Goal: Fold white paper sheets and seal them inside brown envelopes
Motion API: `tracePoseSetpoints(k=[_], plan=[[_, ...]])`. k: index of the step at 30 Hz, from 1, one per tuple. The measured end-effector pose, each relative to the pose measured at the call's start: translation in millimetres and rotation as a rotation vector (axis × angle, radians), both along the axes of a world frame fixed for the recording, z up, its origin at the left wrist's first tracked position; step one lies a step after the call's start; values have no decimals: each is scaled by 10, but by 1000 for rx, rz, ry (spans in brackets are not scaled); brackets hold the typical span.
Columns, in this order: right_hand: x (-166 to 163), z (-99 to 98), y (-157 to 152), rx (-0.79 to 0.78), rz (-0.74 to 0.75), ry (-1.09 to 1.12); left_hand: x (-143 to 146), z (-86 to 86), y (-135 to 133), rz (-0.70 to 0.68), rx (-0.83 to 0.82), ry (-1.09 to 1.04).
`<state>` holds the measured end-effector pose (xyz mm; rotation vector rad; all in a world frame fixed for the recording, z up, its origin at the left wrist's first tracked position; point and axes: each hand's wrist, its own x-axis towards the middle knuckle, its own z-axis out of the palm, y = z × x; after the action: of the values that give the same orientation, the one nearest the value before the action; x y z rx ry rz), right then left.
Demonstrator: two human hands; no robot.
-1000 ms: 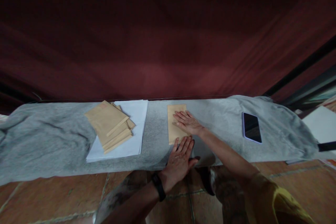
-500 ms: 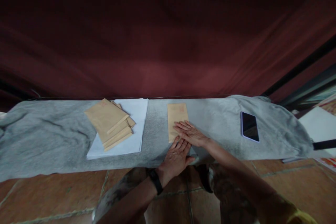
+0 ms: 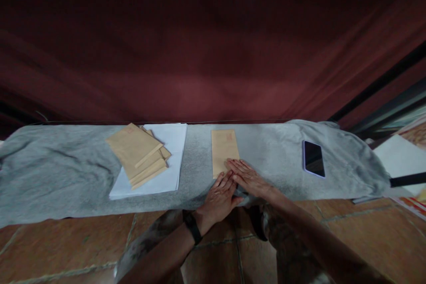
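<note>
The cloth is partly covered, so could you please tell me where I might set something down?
Bare cloth lies between envelope and phone, between paper and envelope, and, wrinkled, left of the paper and right of the phone. Crowded: the paper under its envelope pile; the envelope's near end, at left hand and right hand.

Bare cloth (image 3: 199, 159) leaves a lane between paper (image 3: 175, 138) and envelope (image 3: 224, 148), a wider one between right hand (image 3: 250, 179) and phone (image 3: 313, 159); the left hand (image 3: 219, 199) blocks the envelope's near edge beside the right, the pile (image 3: 135, 148) the paper's left part, the curtain (image 3: 213, 62) the far side
</note>
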<state>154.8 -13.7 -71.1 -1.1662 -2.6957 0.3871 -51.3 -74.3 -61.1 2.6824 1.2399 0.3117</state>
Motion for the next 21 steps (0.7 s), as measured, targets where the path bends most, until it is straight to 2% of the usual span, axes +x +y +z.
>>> tracePoseSetpoints(k=[5,10,21], plan=[[54,-67,-166,104,-30,10,-61,54,-11,33,-1,3],[70,-43,-336,190,-63,15,-117,35,-28,94,15,7],[-49,1,-495,267,-81,-40,-154,20,-22,129,83,36]])
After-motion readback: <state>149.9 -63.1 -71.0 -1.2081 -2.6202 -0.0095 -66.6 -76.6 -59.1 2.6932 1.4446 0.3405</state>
